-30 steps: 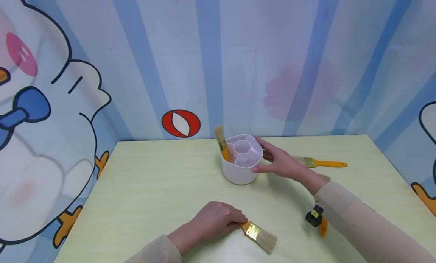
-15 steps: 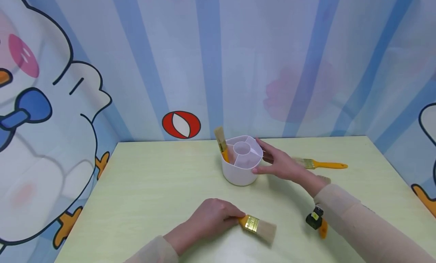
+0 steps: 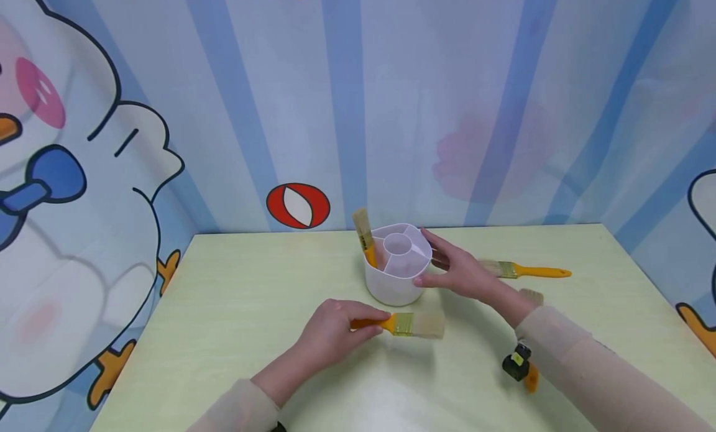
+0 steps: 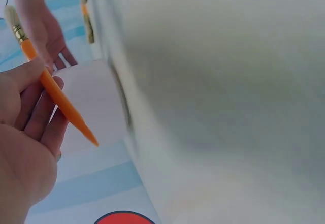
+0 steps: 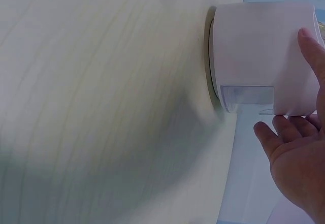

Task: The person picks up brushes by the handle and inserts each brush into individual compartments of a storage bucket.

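One brush (image 3: 532, 380) lies on the tabletop (image 3: 252, 289), partly hidden by the right sleeve (image 3: 582, 348); beyond it the left hand (image 3: 334, 332) pinches a second brush (image 3: 404, 324) by its orange handle, just in front of the white divided holder (image 3: 391, 290). The right hand (image 3: 463, 270), thumb and fingers spread, touches the holder's side; a third brush (image 3: 365, 238) leans bristles-up in its left outer compartment, and a fourth brush (image 3: 531, 271) lies to its right.

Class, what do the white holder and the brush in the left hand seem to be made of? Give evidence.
Holder: probably plastic, satin finish; smooth, thin walls and dividers. Brush: bristles matte, beige, perhaps natural hair or synthetic; ferrule likely metal, with a gold-toned shine; handle smooth orange, painted wood or plastic, unclear which.
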Action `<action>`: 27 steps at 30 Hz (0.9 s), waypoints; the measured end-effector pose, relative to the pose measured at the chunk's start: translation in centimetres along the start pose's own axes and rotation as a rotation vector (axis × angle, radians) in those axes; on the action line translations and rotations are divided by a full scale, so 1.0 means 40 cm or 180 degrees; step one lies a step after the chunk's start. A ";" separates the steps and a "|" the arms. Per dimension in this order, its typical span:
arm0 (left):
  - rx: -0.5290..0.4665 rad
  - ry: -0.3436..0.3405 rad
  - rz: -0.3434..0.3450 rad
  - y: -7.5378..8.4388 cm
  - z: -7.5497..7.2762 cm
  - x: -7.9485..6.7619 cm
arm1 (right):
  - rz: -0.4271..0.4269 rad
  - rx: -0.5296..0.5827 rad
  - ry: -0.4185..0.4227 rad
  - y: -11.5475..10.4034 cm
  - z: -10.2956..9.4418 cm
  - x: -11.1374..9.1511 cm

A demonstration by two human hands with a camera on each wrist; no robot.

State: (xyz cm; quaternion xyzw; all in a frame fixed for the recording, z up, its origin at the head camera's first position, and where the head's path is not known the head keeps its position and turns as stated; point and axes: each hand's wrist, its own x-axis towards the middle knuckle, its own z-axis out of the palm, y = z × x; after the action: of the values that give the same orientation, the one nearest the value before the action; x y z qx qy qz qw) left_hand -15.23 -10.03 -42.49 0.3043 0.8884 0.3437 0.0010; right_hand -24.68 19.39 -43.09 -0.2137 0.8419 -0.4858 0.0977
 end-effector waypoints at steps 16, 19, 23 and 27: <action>-0.1214 0.0700 -0.0722 0.040 -0.044 0.076 | 0.0023 -0.0022 0.0132 -0.002 0.012 -0.008; -0.1377 0.0847 -0.0775 0.049 -0.049 0.093 | 0.0046 0.0027 0.0124 -0.002 0.013 -0.006; -0.1612 0.1017 -0.0836 0.059 -0.054 0.120 | 0.0029 0.0079 0.0101 0.002 0.014 -0.005; -0.1856 0.1146 -0.0846 0.066 -0.058 0.150 | 0.0035 0.0123 0.0105 0.005 0.014 -0.008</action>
State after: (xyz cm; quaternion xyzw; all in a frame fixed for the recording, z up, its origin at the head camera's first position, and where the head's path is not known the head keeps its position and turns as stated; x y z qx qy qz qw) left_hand -19.19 -6.66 -37.84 0.1077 0.7708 0.6274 -0.0241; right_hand -24.26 19.20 -43.55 -0.1991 0.8350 -0.5049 0.0905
